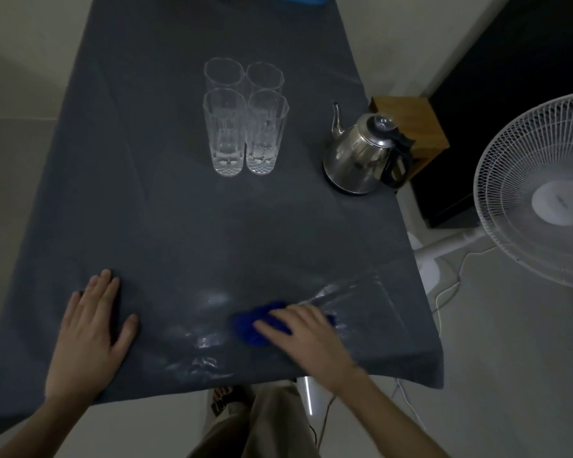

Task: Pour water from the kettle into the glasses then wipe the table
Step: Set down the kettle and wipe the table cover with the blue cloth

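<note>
Several tall clear glasses (pixel 245 117) stand in a tight square at the middle of the grey-covered table (pixel 166 226). A steel kettle (pixel 364 153) with a black handle sits upright to their right, near the table's right edge. My right hand (pixel 306 338) presses down on a blue cloth (pixel 255 325) at the near right of the table, fingers spread over it. Wet, shiny streaks lie around the cloth. My left hand (pixel 91 332) rests flat on the table at the near left, fingers apart, holding nothing.
A white standing fan (pixel 543 193) is close to the table's right side, with cables on the floor. A wooden box (pixel 414 123) stands behind the kettle, off the table. The table's near edge runs just below my hands.
</note>
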